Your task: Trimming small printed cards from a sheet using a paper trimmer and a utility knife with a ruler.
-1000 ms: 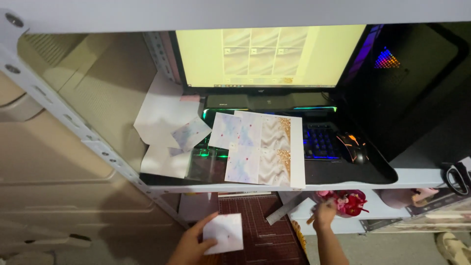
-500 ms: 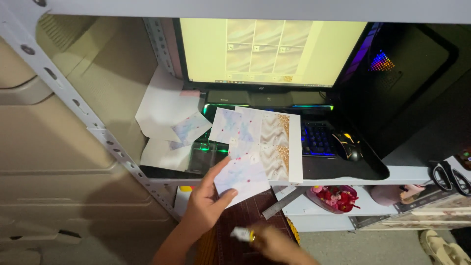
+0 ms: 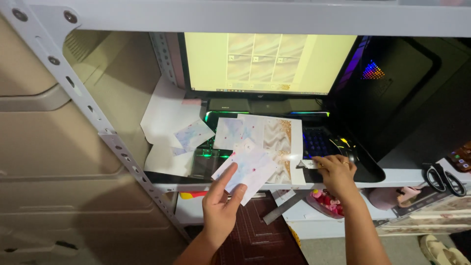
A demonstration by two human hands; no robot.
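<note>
Head view, looking down at a metal shelf unit (image 3: pixel 105 137) that serves as a computer counter: the left hand (image 3: pixel 222 203) is raised at about 6 o'clock in the frame, thumb and fingers closed in a pinch grip on the lower corner of a small printed card (image 3: pixel 245 169), pale with blue marbling and small red stars. The card tilts, its long axis running from 7 o'clock up toward 1 o'clock, and its upper end overlaps the large printed sheet (image 3: pixel 274 142) that lies across the keyboard (image 3: pixel 316 142). The right hand (image 3: pixel 336 172) sits at roughly 3 o'clock from the card, fingers curled down at the right edge of that sheet, pressing or pinching a small pale scrap (image 3: pixel 306 164) there (whether it is truly gripped, I cannot tell). So the sheet lies between the two hands, just above the left and touching the right, which is the nearer. A second marbled card (image 3: pixel 195 135) rests on loose white paper (image 3: pixel 164 115) at 10 o'clock. The monitor (image 3: pixel 267 61) glows yellow behind. Scissors (image 3: pixel 444 179) lie well apart at the far right, and a bowl of pink bits (image 3: pixel 324 202) sits on the lower shelf under the right wrist.
</note>
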